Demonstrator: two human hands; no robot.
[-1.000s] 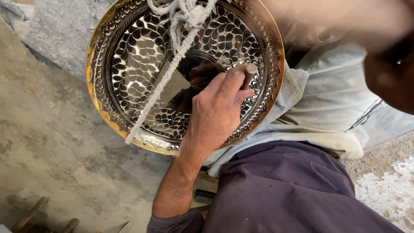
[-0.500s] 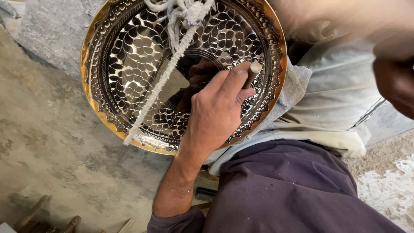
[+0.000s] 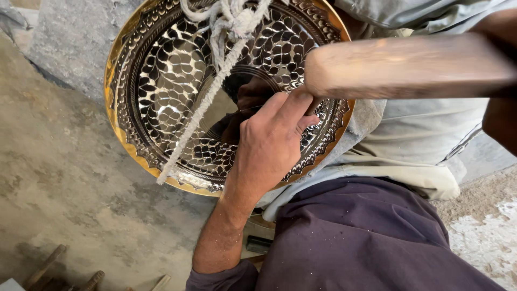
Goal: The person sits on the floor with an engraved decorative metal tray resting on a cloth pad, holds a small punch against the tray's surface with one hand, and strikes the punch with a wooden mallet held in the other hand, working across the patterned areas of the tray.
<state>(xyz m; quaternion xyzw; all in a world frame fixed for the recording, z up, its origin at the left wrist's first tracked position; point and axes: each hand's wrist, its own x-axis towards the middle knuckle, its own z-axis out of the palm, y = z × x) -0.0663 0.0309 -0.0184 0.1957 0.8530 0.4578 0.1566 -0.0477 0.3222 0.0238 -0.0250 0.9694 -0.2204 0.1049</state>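
A round brass plate (image 3: 161, 86) with a hammered leaf pattern leans against my lap. A pale rope (image 3: 204, 108) runs across it and is knotted near its top. My left hand (image 3: 269, 145) rests on the plate's lower right part, its fingers pinched around a small punch. The punch's top is hidden behind a blurred wooden mallet (image 3: 409, 64). The mallet reaches in from the right and its end is just above my left fingertips. My right hand (image 3: 501, 118), dark and partly cut off at the frame's right edge, grips the mallet.
A grey stone block (image 3: 70, 37) stands behind the plate on the rough concrete floor (image 3: 81, 205). Wooden tool handles (image 3: 48, 267) lie at the bottom left. A small dark object (image 3: 258, 245) sits under my forearm. White rubble (image 3: 484, 226) lies at the lower right.
The mallet has swung in from the right and now covers the top of the punch. My left hand stays on the plate.
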